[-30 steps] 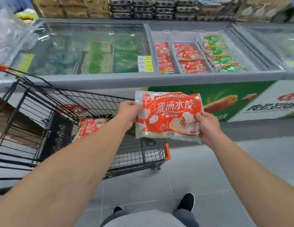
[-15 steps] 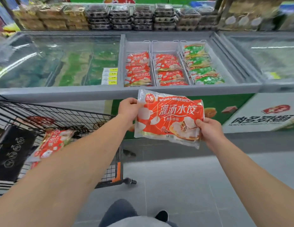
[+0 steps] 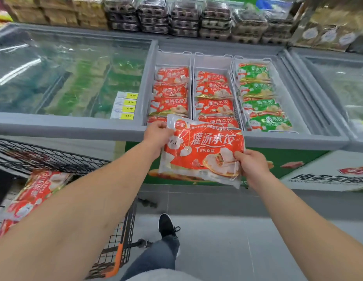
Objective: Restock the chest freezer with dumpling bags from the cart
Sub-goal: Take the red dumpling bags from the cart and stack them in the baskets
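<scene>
I hold a red dumpling bag [image 3: 203, 151] flat in front of me, its top edge over the front rim of the chest freezer [image 3: 75, 126]. My left hand [image 3: 157, 133] grips the bag's upper left corner and my right hand [image 3: 250, 164] pinches its lower right edge. Just beyond, the open freezer section holds two bins of stacked red dumpling bags [image 3: 170, 92] and a bin of green bags [image 3: 261, 98]. More red bags [image 3: 34, 195] lie in the black wire cart [image 3: 55, 159] at my lower left, partly hidden by my left forearm.
A sliding glass lid [image 3: 71, 74] covers the freezer's left part, with yellow price tags [image 3: 126, 105] at its edge. Another glass-topped freezer [image 3: 342, 86] stands on the right. Shelves of egg trays [image 3: 186, 19] run behind. My foot [image 3: 166, 226] is on the grey tile floor.
I have stepped closer to the freezer and raised the bag forward, so its top now reaches over the freezer's rim. The cart has slid further to my left.
</scene>
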### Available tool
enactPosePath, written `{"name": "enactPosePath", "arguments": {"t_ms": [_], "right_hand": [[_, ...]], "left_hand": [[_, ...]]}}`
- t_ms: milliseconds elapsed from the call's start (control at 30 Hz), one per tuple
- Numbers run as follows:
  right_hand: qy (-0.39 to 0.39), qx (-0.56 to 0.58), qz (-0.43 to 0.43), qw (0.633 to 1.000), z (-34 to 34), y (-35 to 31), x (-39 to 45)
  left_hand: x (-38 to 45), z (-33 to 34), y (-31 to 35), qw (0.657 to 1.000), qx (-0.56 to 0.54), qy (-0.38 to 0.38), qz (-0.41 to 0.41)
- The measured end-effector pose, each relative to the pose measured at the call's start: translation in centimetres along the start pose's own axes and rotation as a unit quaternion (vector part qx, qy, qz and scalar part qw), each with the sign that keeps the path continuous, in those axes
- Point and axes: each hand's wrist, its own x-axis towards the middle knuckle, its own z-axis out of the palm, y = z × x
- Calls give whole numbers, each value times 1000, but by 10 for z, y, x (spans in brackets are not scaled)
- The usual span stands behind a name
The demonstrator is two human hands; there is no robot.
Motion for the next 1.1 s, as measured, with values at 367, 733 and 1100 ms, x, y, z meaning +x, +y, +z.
{"name": "enactPosePath", "arguments": {"t_ms": [367,733,1100], "right_hand": [[-11,-6,32,999,60,-67,107],[-75,-14,50,996,115,-115,210],[-146,-93,68,983,153,-123,317]], "left_hand": [[129,15,43,999,9,-9,-41],[220,37,81,992,42,114,-13],[307,72,74,976,110,177,-60]]}}
